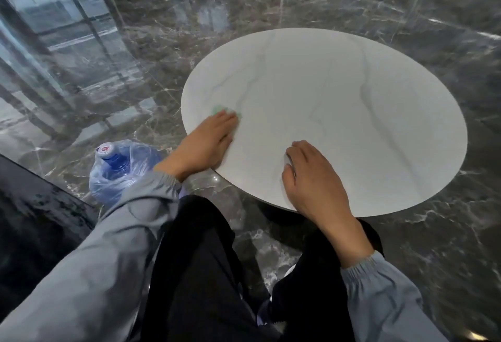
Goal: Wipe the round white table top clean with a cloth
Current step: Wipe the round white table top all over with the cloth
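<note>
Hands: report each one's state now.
Left hand: open, fingers flat, pressing the green cloth onto the white table top.
Right hand: open, fingers loosely bent, resting on the table top, empty.

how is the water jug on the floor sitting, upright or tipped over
Upright: the water jug stands on the marble floor, its cap on top facing up, inside a clear plastic bag.

cloth mostly hidden under blurred left hand; table base unseen.
</note>
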`<act>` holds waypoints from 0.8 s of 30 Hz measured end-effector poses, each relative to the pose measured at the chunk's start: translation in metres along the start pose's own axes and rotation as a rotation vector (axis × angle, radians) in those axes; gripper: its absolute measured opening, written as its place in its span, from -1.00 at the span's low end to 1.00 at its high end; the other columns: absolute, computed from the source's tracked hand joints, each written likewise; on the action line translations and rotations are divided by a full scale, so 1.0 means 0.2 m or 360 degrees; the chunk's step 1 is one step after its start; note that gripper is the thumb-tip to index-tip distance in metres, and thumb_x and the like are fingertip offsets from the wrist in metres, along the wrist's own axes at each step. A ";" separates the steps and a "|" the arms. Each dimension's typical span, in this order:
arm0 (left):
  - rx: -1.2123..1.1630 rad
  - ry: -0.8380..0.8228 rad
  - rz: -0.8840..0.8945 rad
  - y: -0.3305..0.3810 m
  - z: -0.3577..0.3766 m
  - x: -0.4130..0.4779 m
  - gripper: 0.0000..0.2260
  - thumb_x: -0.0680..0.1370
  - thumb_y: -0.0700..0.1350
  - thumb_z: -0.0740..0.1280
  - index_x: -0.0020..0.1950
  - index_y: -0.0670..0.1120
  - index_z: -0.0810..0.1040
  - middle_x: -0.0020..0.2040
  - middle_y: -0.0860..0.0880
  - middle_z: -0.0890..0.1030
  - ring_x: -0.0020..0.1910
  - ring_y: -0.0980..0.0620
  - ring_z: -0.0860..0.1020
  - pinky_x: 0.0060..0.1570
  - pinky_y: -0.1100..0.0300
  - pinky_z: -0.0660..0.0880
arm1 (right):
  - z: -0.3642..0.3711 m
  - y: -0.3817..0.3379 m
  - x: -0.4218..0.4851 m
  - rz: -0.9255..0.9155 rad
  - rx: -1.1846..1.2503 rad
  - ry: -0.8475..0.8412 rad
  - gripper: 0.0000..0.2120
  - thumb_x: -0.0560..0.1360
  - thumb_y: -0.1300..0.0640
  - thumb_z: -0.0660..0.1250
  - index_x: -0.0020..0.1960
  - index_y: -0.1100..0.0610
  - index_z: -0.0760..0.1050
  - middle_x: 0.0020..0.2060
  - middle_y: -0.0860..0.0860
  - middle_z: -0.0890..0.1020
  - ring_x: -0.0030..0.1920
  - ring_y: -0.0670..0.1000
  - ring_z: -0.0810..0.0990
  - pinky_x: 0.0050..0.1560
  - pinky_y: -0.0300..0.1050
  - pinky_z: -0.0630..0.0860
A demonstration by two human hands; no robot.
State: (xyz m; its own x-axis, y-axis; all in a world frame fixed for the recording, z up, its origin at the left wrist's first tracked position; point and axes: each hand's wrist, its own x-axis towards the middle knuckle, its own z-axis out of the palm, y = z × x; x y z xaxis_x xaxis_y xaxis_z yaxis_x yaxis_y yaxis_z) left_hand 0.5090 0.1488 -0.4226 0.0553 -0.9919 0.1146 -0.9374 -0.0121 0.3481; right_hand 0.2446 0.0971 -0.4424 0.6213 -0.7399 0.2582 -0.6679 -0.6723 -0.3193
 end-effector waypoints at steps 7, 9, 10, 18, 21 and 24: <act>0.0054 -0.0026 0.0428 0.19 0.11 -0.15 -0.52 0.73 0.04 0.07 0.58 -0.16 0.37 0.59 -0.09 0.37 0.61 -0.05 0.25 0.61 0.12 0.12 | -0.01 0.00 0.00 -0.0011 -0.0009 0.0010 -0.74 0.61 0.15 0.16 0.22 0.21 0.48 0.23 0.06 0.52 0.23 0.07 0.48 0.24 -0.06 0.43; 0.0068 0.0013 0.0228 0.03 0.06 -0.06 -0.53 0.72 0.04 0.09 0.58 -0.15 0.37 0.58 -0.10 0.37 0.61 -0.09 0.26 0.61 0.10 0.10 | -0.01 0.00 0.01 -0.0005 0.0005 0.0026 -0.76 0.61 0.16 0.17 0.21 0.21 0.48 0.19 0.05 0.52 0.20 0.06 0.48 0.20 -0.09 0.41; 0.0074 0.0025 0.0110 -0.06 0.02 -0.01 -0.54 0.73 0.01 0.10 0.59 -0.16 0.35 0.59 -0.13 0.35 0.62 -0.13 0.24 0.61 0.10 0.08 | 0.00 0.01 0.01 -0.0001 0.0006 0.0032 -0.76 0.60 0.17 0.17 0.21 0.21 0.48 0.18 0.05 0.53 0.19 0.06 0.49 0.19 -0.10 0.41; 0.0055 0.0040 -0.0033 -0.19 -0.06 0.14 -0.56 0.71 -0.10 0.14 0.56 -0.27 0.34 0.58 -0.26 0.32 0.61 -0.26 0.23 0.59 0.14 -0.03 | 0.00 0.00 0.01 0.0000 0.0007 0.0030 -0.74 0.60 0.17 0.19 0.23 0.21 0.49 0.21 0.05 0.54 0.22 0.06 0.49 0.22 -0.11 0.41; 0.0052 -0.0006 0.0212 -0.02 0.01 0.00 -0.52 0.70 -0.03 0.10 0.55 -0.25 0.38 0.57 -0.19 0.35 0.60 -0.14 0.23 0.57 0.33 -0.10 | 0.01 0.01 0.00 -0.0002 0.0012 0.0034 -0.73 0.60 0.17 0.19 0.24 0.20 0.49 0.24 0.06 0.54 0.26 0.07 0.49 0.24 -0.07 0.43; 0.0026 -0.0043 0.0280 -0.01 0.01 -0.04 -0.54 0.73 0.01 0.10 0.60 -0.15 0.34 0.61 -0.06 0.30 0.62 0.04 0.15 0.56 0.39 -0.12 | 0.01 0.02 0.01 -0.0010 0.0011 0.0027 -0.74 0.60 0.16 0.18 0.23 0.20 0.49 0.25 0.07 0.54 0.28 0.08 0.49 0.26 -0.05 0.45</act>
State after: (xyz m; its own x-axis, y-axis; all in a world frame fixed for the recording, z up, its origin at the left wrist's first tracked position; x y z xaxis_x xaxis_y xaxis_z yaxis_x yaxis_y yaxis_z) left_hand 0.5098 0.1571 -0.4252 -0.1194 -0.9819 0.1472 -0.9372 0.1604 0.3096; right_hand 0.2444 0.0939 -0.4451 0.6185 -0.7358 0.2758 -0.6609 -0.6769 -0.3241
